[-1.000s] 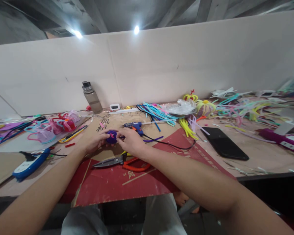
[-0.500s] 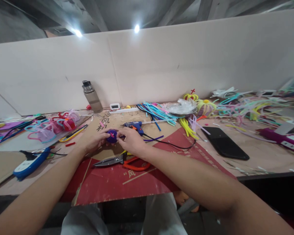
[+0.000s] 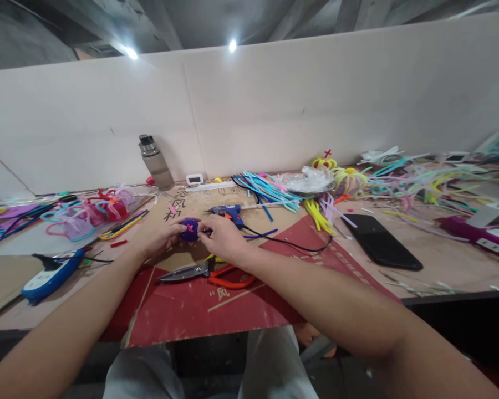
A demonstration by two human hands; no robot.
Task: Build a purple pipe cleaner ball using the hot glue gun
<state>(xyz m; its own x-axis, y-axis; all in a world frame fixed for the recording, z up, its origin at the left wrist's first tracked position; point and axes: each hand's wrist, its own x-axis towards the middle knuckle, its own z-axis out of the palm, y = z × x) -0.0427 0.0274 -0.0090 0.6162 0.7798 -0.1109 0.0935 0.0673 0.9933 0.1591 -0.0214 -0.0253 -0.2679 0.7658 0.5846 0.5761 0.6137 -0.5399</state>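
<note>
Between my two hands is a small round purple craft piece [image 3: 189, 231] with a pink cross on its top. My left hand [image 3: 165, 237] grips its left side with the fingers curled round it. At its right side the thumb and fingers of my right hand [image 3: 220, 235] are pinched together; whether they hold a separate small bit is hidden. Just beyond my right hand lies a blue glue gun [image 3: 232, 211]. Scissors with orange handles [image 3: 232, 278] rest on the red and brown cardboard [image 3: 183, 318] below my hands.
A bottle [image 3: 157, 166] stands by the wall. Pipe cleaners [image 3: 266, 191] lie in bunches at the back and right. A black phone [image 3: 382, 242] is on the right. A blue power strip [image 3: 54, 275] and several pink and red craft pieces [image 3: 81, 226] sit left.
Almost nothing differs. My hands stay around the purple piece, with only a slight shift of the fingers and of the whole view.
</note>
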